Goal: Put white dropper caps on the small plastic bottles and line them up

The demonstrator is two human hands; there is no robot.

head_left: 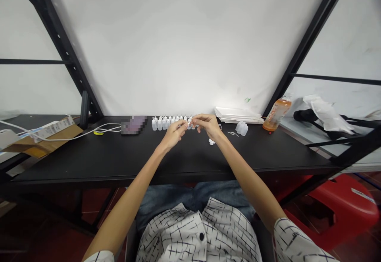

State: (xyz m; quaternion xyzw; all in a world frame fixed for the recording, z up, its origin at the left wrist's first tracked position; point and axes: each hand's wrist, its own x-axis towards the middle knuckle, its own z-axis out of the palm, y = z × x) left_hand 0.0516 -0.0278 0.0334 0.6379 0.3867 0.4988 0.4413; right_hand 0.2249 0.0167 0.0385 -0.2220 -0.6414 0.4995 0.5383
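Observation:
My left hand (pixel 175 132) and my right hand (pixel 208 124) meet over the middle of the black table (pixel 125 155), fingertips nearly touching. Both are closed in a pinch around something small and whitish, too small to make out. Behind them a row of small white dropper bottles (pixel 160 124) stands upright near the wall, partly hidden by my hands. A few small white caps (pixel 211 141) lie just below my right wrist. Farther right is a group of small translucent bottles (pixel 242 128), beside a thin white curled piece (pixel 233 133).
A stack of white sheets (pixel 238 115) lies against the wall. An orange drink bottle (pixel 276 113) leans at the right frame post. To the left are a blurred flat purple object (pixel 133 125), white cables (pixel 98 130) and an open cardboard box (pixel 50 137). A red stool (pixel 348 210) stands lower right.

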